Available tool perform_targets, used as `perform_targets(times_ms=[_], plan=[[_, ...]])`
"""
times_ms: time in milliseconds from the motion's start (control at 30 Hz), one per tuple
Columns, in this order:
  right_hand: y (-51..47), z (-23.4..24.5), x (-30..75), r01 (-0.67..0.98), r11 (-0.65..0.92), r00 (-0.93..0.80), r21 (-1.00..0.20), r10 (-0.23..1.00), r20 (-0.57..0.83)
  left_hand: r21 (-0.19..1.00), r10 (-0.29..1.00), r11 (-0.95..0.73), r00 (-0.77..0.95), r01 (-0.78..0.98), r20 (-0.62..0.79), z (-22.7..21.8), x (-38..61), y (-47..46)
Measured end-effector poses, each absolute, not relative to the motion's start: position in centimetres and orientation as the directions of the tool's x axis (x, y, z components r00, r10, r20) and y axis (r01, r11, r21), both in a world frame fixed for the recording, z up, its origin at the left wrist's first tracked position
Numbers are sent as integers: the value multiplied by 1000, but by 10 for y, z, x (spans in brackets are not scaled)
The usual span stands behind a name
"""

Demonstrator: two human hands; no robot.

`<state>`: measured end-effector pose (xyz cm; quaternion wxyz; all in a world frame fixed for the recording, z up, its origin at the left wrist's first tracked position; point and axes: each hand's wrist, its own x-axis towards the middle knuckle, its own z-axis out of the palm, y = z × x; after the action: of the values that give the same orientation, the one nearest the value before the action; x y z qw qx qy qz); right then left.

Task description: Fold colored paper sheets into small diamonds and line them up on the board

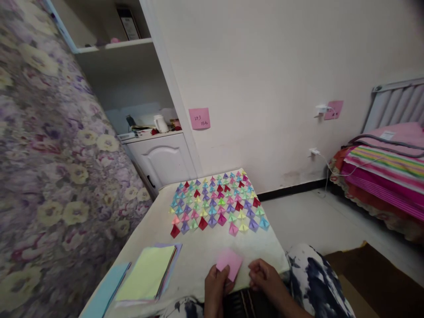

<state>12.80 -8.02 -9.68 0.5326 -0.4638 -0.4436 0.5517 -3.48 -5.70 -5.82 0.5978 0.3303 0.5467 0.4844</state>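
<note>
A small pink square of paper (pixel 232 261) is pinched in my left hand (pixel 217 282), its thumb lying on top, just above the near edge of the table. To the right of the paper, and apart from it, my right hand (pixel 263 276) has its fingers curled in; whether anything small sits in them is hidden. Beyond both hands, rows of folded paper pieces (pixel 212 220) in red, purple, green, yellow, blue and pink cover the far part of the cream tabletop (pixel 198 247).
Yellow-topped paper sheets (pixel 147 271) and a blue stack (pixel 107 287) lie at the table's left. A flowered curtain (pixel 66 176) hangs left, beside a white cabinet (pixel 168 159). A pink note (pixel 199 118) is on the wall; a bed (pixel 391 172) stands right.
</note>
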Motion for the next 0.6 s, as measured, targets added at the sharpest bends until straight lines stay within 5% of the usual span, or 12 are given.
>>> perform_targets(times_ms=[367, 600], plan=[[-87, -103, 138, -125, -17, 6, -992, 1000, -18, 949, 940, 256, -183, -182, -288, -64, -45, -59], [-89, -106, 140, -89, -2, 2, -996, 1000, -2, 958, 955, 161, -283, 236, -90, -62, -71, -70]])
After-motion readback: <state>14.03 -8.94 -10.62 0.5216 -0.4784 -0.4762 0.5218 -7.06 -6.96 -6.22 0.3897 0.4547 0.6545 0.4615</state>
